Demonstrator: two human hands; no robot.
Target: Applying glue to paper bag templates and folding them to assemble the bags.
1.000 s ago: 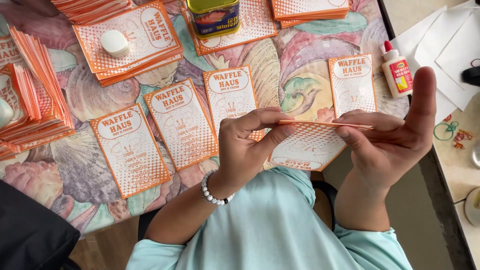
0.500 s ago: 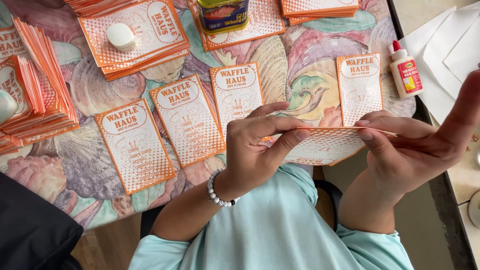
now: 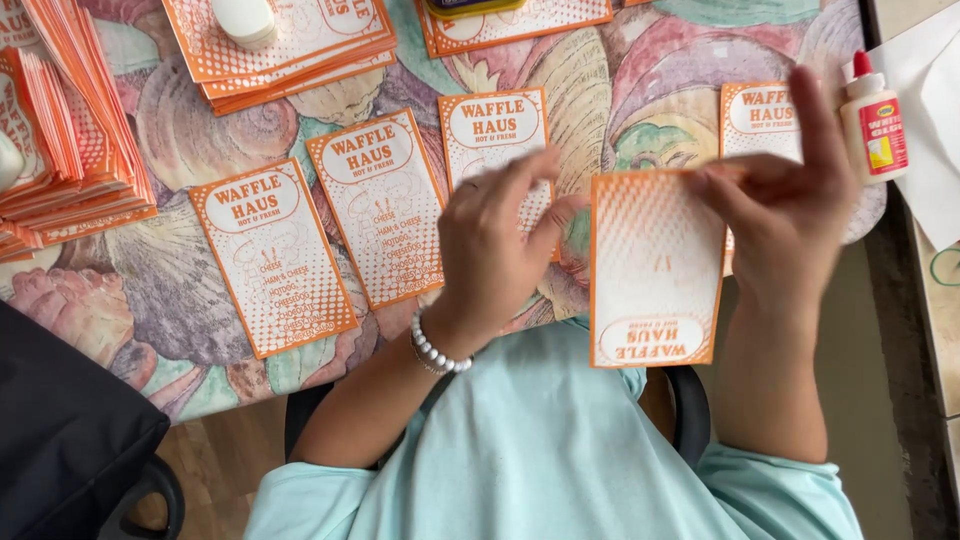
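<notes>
I hold an orange-and-white printed card (image 3: 655,270) upright above the table's near edge, its face towards me and its heading at the bottom, upside down. My right hand (image 3: 790,220) pinches the card's upper right corner. My left hand (image 3: 500,240) touches its left edge with the thumb; a white bead bracelet is on that wrist. Three matching cards (image 3: 385,205) lie face up in a row on the shell-patterned tablecloth (image 3: 620,80) beyond my left hand. Another such card (image 3: 765,110) lies partly hidden behind my right hand.
Stacks of the same cards sit at the top left (image 3: 290,50) and far left (image 3: 70,130). A white glue bottle with a red cap (image 3: 873,120) stands at the right, beside white paper (image 3: 925,100). A black bag (image 3: 60,430) is at the lower left.
The card was held flat, almost edge-on, between both hands. It now stands turned with its printed face towards me, and my left fingers have loosened along its left edge.
</notes>
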